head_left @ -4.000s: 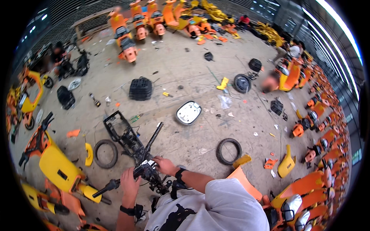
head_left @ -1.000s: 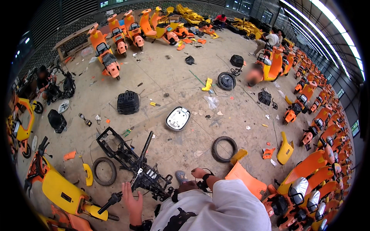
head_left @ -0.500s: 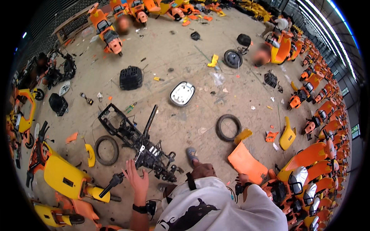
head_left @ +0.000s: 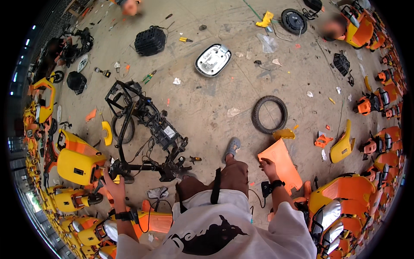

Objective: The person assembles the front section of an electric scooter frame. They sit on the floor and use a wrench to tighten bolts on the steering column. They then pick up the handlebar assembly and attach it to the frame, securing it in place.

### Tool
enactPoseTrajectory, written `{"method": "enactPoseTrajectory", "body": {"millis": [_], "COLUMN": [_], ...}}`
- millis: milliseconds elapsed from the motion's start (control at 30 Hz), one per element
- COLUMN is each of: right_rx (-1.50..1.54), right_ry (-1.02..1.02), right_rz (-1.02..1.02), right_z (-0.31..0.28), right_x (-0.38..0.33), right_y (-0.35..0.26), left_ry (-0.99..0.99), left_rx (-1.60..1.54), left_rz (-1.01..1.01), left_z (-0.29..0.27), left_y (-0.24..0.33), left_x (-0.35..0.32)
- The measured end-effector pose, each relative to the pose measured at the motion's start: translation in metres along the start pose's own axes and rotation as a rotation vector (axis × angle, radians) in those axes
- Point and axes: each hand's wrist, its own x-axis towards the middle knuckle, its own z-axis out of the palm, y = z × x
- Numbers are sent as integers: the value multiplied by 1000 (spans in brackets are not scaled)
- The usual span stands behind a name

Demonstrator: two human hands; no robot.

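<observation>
My left hand (head_left: 114, 184) is at the left, fingers apart, close to the end of a black scooter frame (head_left: 148, 116). Whether its fingertips touch the frame I cannot tell. The bare frame lies on the floor with loose wires and a battery-like block with a white label. My right hand (head_left: 269, 169) hovers over an orange body panel (head_left: 282, 162), its fingers loosely bent and nothing in them. A yellow scooter body (head_left: 76, 166) stands just beyond my left hand. Each wrist wears a black strap with a small device.
A loose tyre (head_left: 270, 114) lies ahead, near a white-and-black shell (head_left: 213, 60). Green-handled pliers (head_left: 149, 77) and a black crate (head_left: 150, 41) rest on the concrete. Yellow panel (head_left: 343, 142) lies to the right. Rows of orange and yellow scooters (head_left: 345, 192) line the sides.
The view has turned downward. The black frame has tipped, its long tube now slanting toward my left hand. My left hand has shifted left, and my right hand has risen over the orange panel.
</observation>
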Motion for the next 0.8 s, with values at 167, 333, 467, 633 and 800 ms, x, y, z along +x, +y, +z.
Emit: {"method": "enactPoseTrajectory", "body": {"millis": [167,333,467,633,800], "right_rx": [17,54,14,-127,-148], "right_ry": [28,47,33,-105,-122], "right_rz": [154,351,417,428,157], "right_z": [-58,-104,-124,-116,-107], "right_x": [9,-11,-17,6,81], "right_y": [23,67,104,41,-73], "left_ry": [171,528,153,-147,-222], "left_rx": [157,168,-507,-922,-1874], "left_rz": [-87,135,51,-55,-760], "left_z": [12,2,10,57,73], "left_y": [17,97,184,215,210], "left_x": [-5,-23,-33,-7,33]}}
